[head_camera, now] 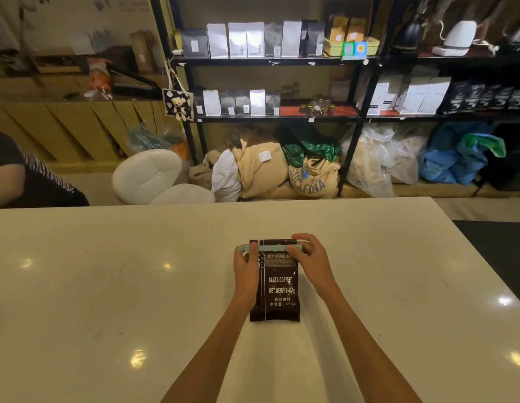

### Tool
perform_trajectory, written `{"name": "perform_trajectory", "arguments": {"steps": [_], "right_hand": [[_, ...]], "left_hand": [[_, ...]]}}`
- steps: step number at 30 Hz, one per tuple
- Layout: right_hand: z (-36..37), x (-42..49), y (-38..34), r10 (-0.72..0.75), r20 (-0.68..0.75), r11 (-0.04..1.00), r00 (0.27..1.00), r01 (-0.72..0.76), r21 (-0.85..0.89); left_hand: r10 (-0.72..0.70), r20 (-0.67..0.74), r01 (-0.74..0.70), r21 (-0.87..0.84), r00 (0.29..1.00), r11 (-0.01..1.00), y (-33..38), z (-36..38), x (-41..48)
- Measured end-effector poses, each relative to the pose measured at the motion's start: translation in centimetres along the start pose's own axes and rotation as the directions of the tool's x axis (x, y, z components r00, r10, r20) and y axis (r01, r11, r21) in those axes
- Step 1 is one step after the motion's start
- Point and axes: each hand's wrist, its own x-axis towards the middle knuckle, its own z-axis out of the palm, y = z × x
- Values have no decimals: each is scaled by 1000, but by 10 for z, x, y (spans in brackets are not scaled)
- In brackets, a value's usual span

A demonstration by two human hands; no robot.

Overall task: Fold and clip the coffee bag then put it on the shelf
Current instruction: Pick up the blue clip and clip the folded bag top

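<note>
A dark brown coffee bag (277,295) with white print lies flat on the white table (107,286), its top end pointing away from me. A long pale blue clip (274,247) lies across the bag's folded top. My left hand (247,267) grips the clip's left end and the bag's left edge. My right hand (309,257) pinches the clip's right end from above. Black metal shelves (270,61) with rows of white, grey and black coffee bags stand beyond the table.
A person in dark clothes (23,173) sits at the table's far left. White cushioned seats (154,178), burlap sacks (285,170) and plastic bags (462,158) lie on the floor under the shelves. A dark mat (497,251) borders the table's right edge.
</note>
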Motion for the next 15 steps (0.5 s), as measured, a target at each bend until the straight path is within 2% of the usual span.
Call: {"name": "perform_trajectory", "arguments": {"steps": [3,5,7,10,12,15], "right_hand": [[12,-18,-2,191,-92,929,977,-150,338],[15,-33,-10,256,-154,901,954,-177,396],[9,-49,-24,230,-156,908,960,-154,390],[-4,-72,-54,110,-21,952,994,-100,290],[-14,-83,-70,3,16,996,1000,-4,92],[-35,-84,-85,-106,-117,981,987,85,-172]], "left_hand": [[7,151,-33,166,989,986,6,2,-12],[100,182,-141,231,978,963,7,2,-19],[206,170,-241,228,964,943,15,4,-29],[344,124,-361,169,931,917,41,19,-48],[414,76,-421,160,907,893,57,36,-60],[440,16,-438,136,898,889,72,65,-72]]}}
